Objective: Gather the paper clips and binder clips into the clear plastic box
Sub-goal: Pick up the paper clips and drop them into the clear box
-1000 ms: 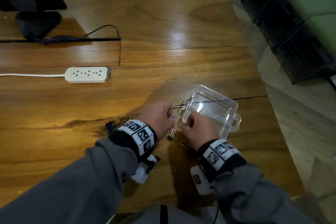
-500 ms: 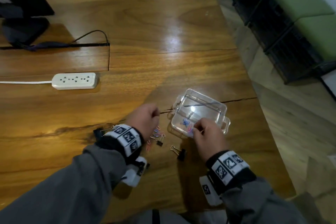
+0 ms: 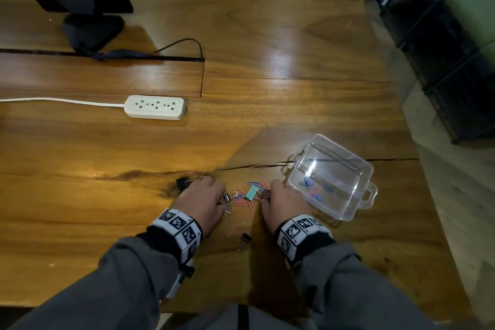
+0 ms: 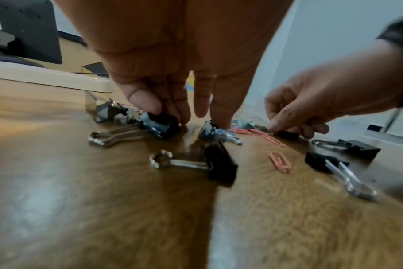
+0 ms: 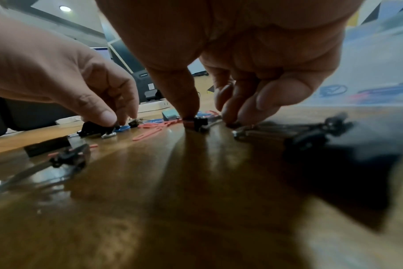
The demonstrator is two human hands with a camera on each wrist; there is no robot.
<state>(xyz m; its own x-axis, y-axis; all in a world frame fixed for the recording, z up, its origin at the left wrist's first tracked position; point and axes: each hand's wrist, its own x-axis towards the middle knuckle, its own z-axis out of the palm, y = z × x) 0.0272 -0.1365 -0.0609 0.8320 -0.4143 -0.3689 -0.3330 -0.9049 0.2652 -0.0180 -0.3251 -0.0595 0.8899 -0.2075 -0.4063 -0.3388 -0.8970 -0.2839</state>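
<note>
The clear plastic box (image 3: 348, 206) sits open at the right with a few blue and red paper clips (image 3: 308, 183) inside. Left of it lies a loose pile: pink paper clips (image 3: 239, 201), a teal binder clip (image 3: 251, 193) and black binder clips (image 3: 246, 238). My left hand (image 3: 205, 199) is down at the pile's left side. Its thumb and fingers (image 4: 147, 103) pinch a black binder clip (image 4: 161, 127). At the pile's right side, next to the box, is my right hand (image 3: 281, 199). Its thumb and curled fingers (image 5: 235, 111) pinch a small black binder clip (image 5: 199, 122).
A white power strip (image 3: 155, 106) with its cord lies at the back left. A monitor stand (image 3: 92, 31) and a cable stand further back. The wooden table's right edge (image 3: 417, 169) runs close beside the box. More black binder clips (image 4: 221, 163) lie near my wrists.
My right hand has come back from the box's near left corner to the pile, leaving paper clips inside the box. My left hand stayed at the pile. The view has shifted.
</note>
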